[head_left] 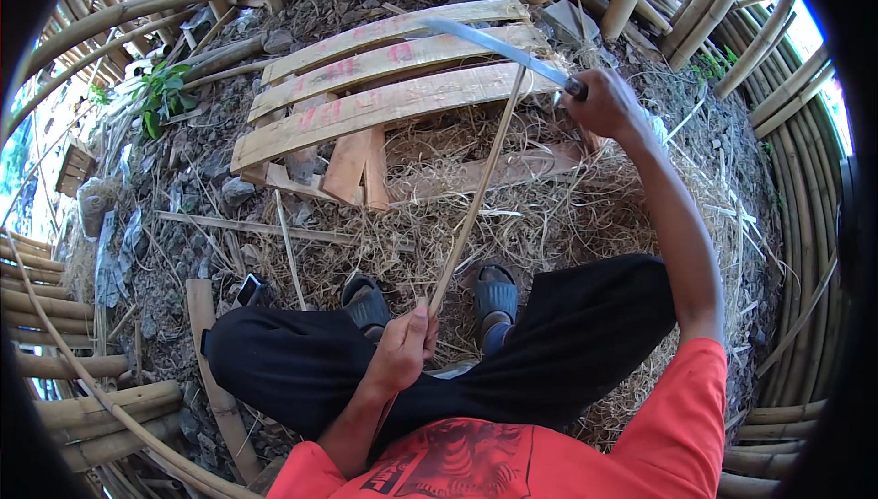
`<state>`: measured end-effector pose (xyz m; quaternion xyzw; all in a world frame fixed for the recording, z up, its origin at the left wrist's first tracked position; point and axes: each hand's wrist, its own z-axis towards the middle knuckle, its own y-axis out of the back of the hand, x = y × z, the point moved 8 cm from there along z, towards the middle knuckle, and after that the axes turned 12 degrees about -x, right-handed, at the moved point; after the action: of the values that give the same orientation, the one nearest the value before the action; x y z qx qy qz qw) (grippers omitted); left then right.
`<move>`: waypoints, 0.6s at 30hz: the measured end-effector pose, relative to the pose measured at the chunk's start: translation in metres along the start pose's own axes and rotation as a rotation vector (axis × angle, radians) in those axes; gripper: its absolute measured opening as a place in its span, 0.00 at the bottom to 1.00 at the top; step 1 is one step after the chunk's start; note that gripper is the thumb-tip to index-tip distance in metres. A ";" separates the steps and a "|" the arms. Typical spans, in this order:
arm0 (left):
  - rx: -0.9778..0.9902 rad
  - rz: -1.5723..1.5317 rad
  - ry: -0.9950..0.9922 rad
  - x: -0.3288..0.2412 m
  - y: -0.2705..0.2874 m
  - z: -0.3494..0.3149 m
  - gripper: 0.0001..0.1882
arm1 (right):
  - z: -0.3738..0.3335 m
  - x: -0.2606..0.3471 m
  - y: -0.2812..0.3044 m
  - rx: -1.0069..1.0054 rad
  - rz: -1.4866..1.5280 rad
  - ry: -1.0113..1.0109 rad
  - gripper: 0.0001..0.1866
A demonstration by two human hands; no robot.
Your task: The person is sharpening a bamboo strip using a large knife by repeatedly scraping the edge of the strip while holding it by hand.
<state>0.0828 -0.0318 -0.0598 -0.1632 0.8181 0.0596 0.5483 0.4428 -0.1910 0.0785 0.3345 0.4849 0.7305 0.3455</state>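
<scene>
So, looking down at my lap: my left hand (402, 348) is closed around the near end of a thin bamboo strip (477, 197), fingers curled right round it, pinching it just above my knees. From there the strip runs up and away from me, tilted a bit to the right, and its far end meets the knife blade (485, 42) out in front. My right hand (604, 104) is stretched way out with the arm nearly straight, fist shut tight on the dark knife handle (576, 89). The blade is long and slightly curved, pointing off to my left over a weathered wooden pallet (366, 106) with faded red marks on its slats. As far as I can tell the strip touches the blade close to the handle, but it's too small to say whether the edge is actually in the bamboo.

I'm sitting low, black trousers, red shirt, with both grey sandals (494, 298) planted in a thick mess of pale bamboo shavings (549, 225) either side of the strip. Ground is dirt and small stones. Bamboo poles (110, 407) are stacked at my left, more of them are standing along the right side, and a little green plant (163, 87) is poking up at far left beyond the pallet.
</scene>
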 end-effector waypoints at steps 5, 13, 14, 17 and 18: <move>-0.050 0.026 -0.024 0.008 0.003 0.007 0.27 | -0.021 0.023 -0.026 0.023 0.093 0.205 0.12; 0.039 -0.074 0.040 0.001 -0.006 0.001 0.27 | 0.005 -0.071 -0.012 -0.128 0.112 -0.347 0.17; 0.036 -0.078 0.039 0.002 -0.005 0.006 0.27 | 0.003 -0.075 -0.014 -0.127 0.110 -0.341 0.17; -0.050 -0.095 0.032 0.008 0.009 0.016 0.26 | -0.019 -0.064 -0.028 -0.027 0.360 -0.503 0.17; -0.047 -0.130 0.050 0.006 0.010 0.018 0.26 | -0.026 -0.047 -0.016 -0.029 0.408 -0.457 0.17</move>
<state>0.0931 -0.0186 -0.0735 -0.2304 0.8175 0.0389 0.5264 0.4493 -0.2375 0.0480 0.5756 0.3069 0.6975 0.2965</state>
